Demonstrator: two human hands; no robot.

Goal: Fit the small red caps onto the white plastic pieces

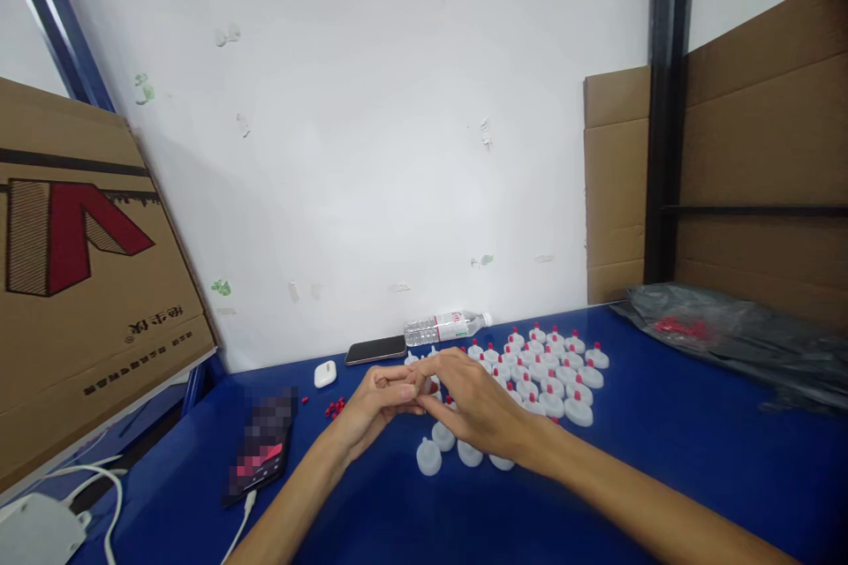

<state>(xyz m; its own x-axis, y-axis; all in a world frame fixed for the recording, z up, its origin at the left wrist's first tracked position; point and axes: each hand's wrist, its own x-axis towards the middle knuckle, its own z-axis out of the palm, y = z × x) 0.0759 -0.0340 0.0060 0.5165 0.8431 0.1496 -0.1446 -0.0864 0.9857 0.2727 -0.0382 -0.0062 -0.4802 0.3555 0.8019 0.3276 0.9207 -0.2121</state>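
My left hand (pixel 379 409) and my right hand (pixel 473 402) meet over the blue table, fingers bent and fingertips pressed together. Whatever is between them is hidden; only a trace of red shows by the fingers. Under and beside my right hand stand several white nozzle caps without red tips, such as a bare nozzle cap (pixel 428 456) near the front. To the right, many white nozzle caps with red tips (pixel 550 403) stand upright in a close group. A few small loose red tips (pixel 335 408) lie left of my left hand.
Along the wall lie a clear plastic bottle (pixel 424 332), a dark phone (pixel 375 350) and a white earphone case (pixel 325 373). At the left are a charging phone (pixel 261 450), a white cable and a cardboard box (pixel 79 327). A grey plastic bag (pixel 722 344) lies on the right.
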